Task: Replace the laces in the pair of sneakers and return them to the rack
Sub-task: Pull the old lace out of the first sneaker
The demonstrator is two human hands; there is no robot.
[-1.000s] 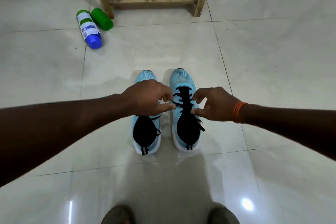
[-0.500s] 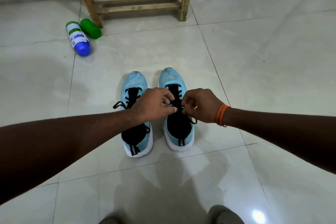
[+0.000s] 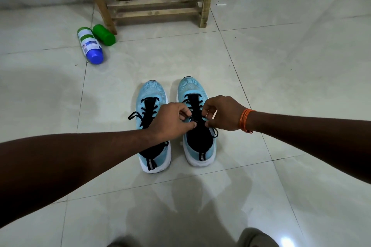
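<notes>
Two light-blue sneakers with black tongues stand side by side on the tiled floor, toes pointing away from me. The left sneaker (image 3: 151, 94) has black laces with a loop hanging off its left side. Over the right sneaker (image 3: 190, 88), my left hand (image 3: 170, 120) and my right hand (image 3: 222, 114) meet at the middle of the tongue. Each hand pinches the black lace (image 3: 195, 121) of that shoe between thumb and fingers. The wooden rack (image 3: 156, 4) stands at the back by the wall.
A white and blue bottle (image 3: 90, 46) and a green bottle (image 3: 104, 34) lie on the floor beside the rack's left leg. My feet show at the bottom edge. Open tiled floor spreads to the right and left of the shoes.
Both hands have come closer together over the right sneaker's laces. The left sneaker's laces, covered by my left hand before, now show. The view has tilted up a little toward the rack.
</notes>
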